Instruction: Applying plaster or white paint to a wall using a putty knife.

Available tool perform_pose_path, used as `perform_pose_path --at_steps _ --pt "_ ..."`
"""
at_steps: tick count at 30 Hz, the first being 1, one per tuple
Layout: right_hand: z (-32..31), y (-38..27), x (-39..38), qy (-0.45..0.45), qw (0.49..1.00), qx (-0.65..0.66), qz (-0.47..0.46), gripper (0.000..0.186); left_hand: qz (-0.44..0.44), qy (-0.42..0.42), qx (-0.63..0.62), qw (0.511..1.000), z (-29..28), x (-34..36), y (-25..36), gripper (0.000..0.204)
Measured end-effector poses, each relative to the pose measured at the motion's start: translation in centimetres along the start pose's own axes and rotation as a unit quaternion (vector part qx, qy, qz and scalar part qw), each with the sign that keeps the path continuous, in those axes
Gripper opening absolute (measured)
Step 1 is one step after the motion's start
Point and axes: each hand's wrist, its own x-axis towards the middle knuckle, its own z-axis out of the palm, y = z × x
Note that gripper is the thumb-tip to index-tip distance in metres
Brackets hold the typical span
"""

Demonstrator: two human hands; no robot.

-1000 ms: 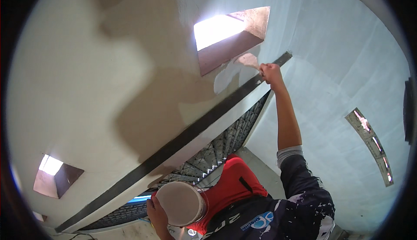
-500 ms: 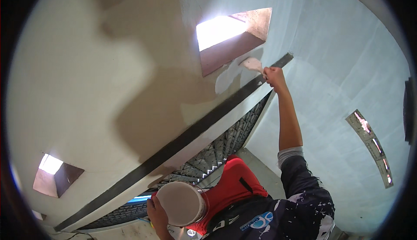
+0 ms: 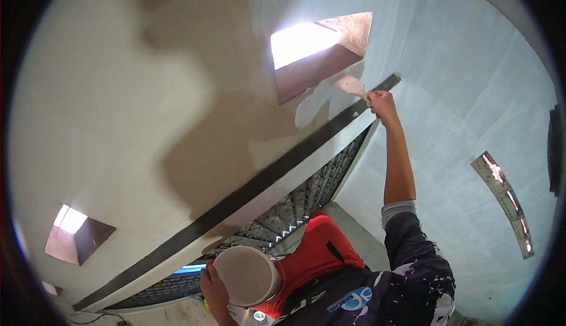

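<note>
My right hand (image 3: 382,106) is closed round the handle of a paintbrush (image 3: 351,86) whose pale, fan-shaped head points left. The brush head is at the wall just below the lower right corner of a window opening (image 3: 318,69); whether it touches the wall I cannot tell. A lighter, wet-looking patch (image 3: 309,109) spreads on the wall beside it. Low in the view, my left hand (image 3: 215,289) grips the left side of a white bucket (image 3: 244,276), held close to my body. The bucket's inside looks pale and smooth.
A dark band (image 3: 236,205) slants along the wall's lower edge, above a dark metal lattice (image 3: 295,211). A smaller opening (image 3: 76,237) is at the lower left. At right, a pale wall holds a curved row of slots (image 3: 504,202).
My right hand and the paintbrush have shifted slightly to the right along the wall. My left hand still holds the bucket in nearly the same place.
</note>
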Motion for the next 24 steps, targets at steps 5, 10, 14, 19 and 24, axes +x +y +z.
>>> perform_pose_path --at_steps 5,10,14,19,24 --pt "1.4 -1.3 -0.5 -0.011 1.0 -0.008 -0.015 0.021 0.015 0.013 -0.003 1.0 0.0 0.0 0.0 0.049" --pt "0.5 -4.5 -2.2 -0.064 0.978 0.196 -0.008 0.018 0.015 0.017 -0.001 1.0 0.3 0.0 -0.5 0.049" --pt "0.3 -2.9 -3.7 -0.042 0.989 0.143 -0.015 0.016 0.012 0.021 0.009 1.0 0.2 0.1 -0.7 0.045" --pt "2.2 4.6 -5.3 -0.011 0.998 0.065 0.021 0.021 0.018 0.021 0.001 1.0 0.2 0.1 -0.5 0.045" --pt "4.1 9.1 -6.3 -0.019 0.998 0.009 0.056 0.031 0.016 0.022 -0.02 0.999 0.4 0.3 -0.6 0.046"
